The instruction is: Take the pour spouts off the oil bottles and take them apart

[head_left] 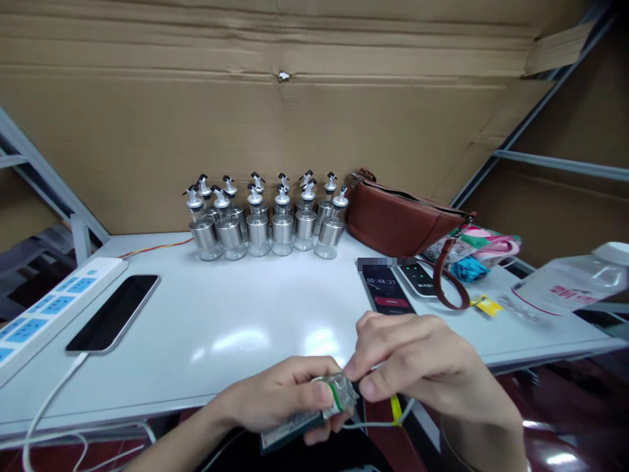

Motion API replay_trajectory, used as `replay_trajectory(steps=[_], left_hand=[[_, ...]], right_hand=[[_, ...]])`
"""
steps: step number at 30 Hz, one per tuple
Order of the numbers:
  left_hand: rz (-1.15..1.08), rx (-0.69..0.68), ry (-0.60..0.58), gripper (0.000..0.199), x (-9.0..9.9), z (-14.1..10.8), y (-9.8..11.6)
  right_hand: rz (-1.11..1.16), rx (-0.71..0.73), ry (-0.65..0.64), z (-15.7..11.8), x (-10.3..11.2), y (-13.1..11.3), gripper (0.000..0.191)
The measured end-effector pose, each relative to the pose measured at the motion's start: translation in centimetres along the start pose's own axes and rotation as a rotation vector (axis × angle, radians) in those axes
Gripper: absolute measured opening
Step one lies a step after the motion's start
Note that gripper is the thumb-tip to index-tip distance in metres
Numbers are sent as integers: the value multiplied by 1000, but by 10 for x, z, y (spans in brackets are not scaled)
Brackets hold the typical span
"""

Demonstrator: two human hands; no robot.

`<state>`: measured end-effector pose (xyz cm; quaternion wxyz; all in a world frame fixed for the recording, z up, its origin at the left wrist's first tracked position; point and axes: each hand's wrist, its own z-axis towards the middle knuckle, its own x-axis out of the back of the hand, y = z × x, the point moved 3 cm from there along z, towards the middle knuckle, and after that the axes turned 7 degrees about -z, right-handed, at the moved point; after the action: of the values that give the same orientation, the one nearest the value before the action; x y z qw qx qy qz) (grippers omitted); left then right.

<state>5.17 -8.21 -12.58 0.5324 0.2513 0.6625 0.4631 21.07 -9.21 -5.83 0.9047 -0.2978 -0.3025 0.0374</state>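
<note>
- Small packet (291, 426): white and dark green, with a green band and a crumpled clear end; held at the near edge of the bench (275, 288), clear end pointing towards the right hand (413, 360).
- Left hand (289, 396): fingers closed round the packet, thumb pressed along its upper face, other fingertips showing underneath.
- Right hand: fingers bent, index fingertip and thumb brought close together at the clear end; whether they pinch the film cannot be told.
- Bottles (282, 233): glass with metal sleeves and spouted tops, upright in two rows at the rear of the bench, before a cardboard panel (295, 131).
- Brown bag (393, 219): just right of the bottles, its strap hanging forward over the bench.
- Phone with timer (386, 285): reads 00:48:27, lying beyond the right hand, beside a white-edged device (417, 280).
- Clear jar (572, 282): white-capped, tilted in view, at the right end.
- Dark-screened phone (115, 314): on the left, cable attached, beside a white power strip (56, 305).
</note>
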Motion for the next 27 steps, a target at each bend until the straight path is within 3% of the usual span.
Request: replay_trajectory(steps=[1, 5, 8, 11, 16, 21, 24, 27], left_hand=[[38, 5, 20, 49, 0, 0, 1], [343, -46, 160, 46, 0, -2, 11], [443, -114, 233, 46, 3, -3, 18], [391, -129, 262, 44, 8, -4, 18], [415, -112, 277, 44, 15, -2, 14], [471, -100, 283, 47, 15, 0, 15], [476, -85, 294, 49, 17, 0, 16], [438, -71, 279, 48, 19, -1, 16]], right_hand=[[-37, -12, 1, 1, -1, 0, 4], [-329, -115, 44, 4, -4, -1, 30], [-482, -163, 87, 5, -6, -3, 29], [-449, -163, 46, 4, -5, -5, 29], [-519, -249, -53, -2, 3, -3, 10], [-494, -274, -87, -1, 6, 0, 20], [-491, -303, -118, -1, 4, 3, 8], [-496, -334, -102, 1, 2, 5, 11]])
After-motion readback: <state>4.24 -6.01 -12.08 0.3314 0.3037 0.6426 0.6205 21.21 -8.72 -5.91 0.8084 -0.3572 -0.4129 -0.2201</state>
